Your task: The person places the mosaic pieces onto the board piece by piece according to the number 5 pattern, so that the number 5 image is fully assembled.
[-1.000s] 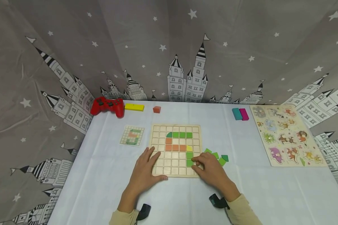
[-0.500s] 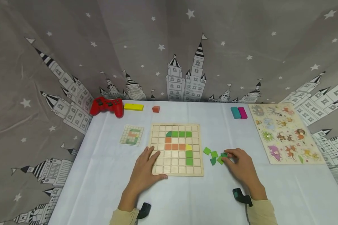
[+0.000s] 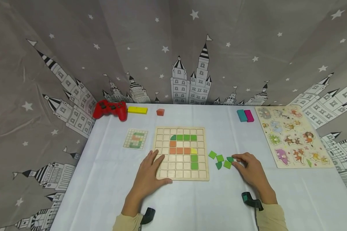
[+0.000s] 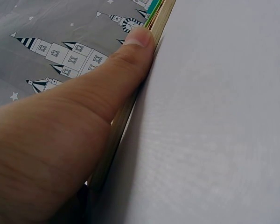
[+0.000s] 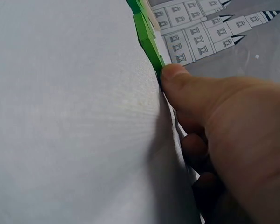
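Note:
In the head view my left hand (image 3: 146, 173) lies with spread fingers along the left side and lower left corner of a wooden grid board (image 3: 164, 175). Its thumb (image 4: 135, 44) presses against the board's near edge in the left wrist view. Green, orange and yellow tiles sit in the board's cells. Right of the board my right hand (image 3: 251, 168) touches loose tiles, index fingertip at a dark green quarter-round tile (image 3: 230, 159) and thumb tip beside a light green square tile (image 3: 227, 164). The right wrist view shows that thumb (image 5: 182, 84) at the green tiles' edge, other fingers bent behind.
A pattern card (image 3: 135, 139) lies left of the board. Behind stand a red game controller (image 3: 111, 109), a yellow block (image 3: 137, 110), an orange block (image 3: 160, 112), and teal (image 3: 242, 115) and magenta (image 3: 249, 116) blocks. An animal puzzle board (image 3: 295, 141) is at the right.
My right hand has moved from the board's right side to the loose tiles, then slightly further right, uncovering more of the dark green tile. The left hand stays on the board.

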Motion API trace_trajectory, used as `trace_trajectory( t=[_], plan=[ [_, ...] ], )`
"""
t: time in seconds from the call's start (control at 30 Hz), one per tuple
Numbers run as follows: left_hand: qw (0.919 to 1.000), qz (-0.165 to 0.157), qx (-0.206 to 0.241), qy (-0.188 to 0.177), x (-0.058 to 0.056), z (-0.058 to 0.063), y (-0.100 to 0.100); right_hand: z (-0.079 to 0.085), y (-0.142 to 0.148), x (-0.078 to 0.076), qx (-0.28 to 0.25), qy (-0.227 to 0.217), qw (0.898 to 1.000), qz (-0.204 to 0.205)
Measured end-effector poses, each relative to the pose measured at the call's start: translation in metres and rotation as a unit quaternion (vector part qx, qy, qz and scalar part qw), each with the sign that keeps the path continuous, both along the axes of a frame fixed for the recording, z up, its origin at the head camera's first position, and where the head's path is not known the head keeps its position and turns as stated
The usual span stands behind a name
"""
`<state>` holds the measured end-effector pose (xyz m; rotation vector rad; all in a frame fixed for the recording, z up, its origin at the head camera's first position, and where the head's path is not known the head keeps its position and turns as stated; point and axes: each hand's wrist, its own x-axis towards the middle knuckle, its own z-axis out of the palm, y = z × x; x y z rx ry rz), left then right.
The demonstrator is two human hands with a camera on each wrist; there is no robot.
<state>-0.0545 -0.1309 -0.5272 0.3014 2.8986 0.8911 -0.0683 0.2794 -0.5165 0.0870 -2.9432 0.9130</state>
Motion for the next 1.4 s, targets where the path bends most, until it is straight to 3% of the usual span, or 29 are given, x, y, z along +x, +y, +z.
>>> trace_trajectory(
  t=[0.27,0.53,0.83,1.07,1.27,1.4],
  plan=[
    [1.0,0.001,0.002,-0.002,0.0,0.004,0.001,0.002,0.0,0.0,-0.006,0.012,1.0,-0.005],
    [1.0,0.003,-0.002,0.002,0.001,0.005,0.0,0.002,-0.002,-0.002,0.004,-0.009,1.0,-0.01],
    [1.0,0.004,-0.006,0.003,0.001,0.006,0.0,0.0,-0.009,-0.003,-0.007,0.017,1.0,0.003],
    [1.0,0.002,-0.005,0.001,0.001,0.004,0.001,0.003,-0.044,0.002,-0.036,0.033,0.996,0.077],
    [1.0,0.003,-0.003,0.002,0.001,0.003,0.001,0.006,-0.083,0.01,-0.05,0.047,0.98,0.185],
    [1.0,0.002,-0.003,0.002,0.001,0.001,0.001,0.004,-0.1,0.014,-0.035,0.049,0.974,0.218]
  ],
)
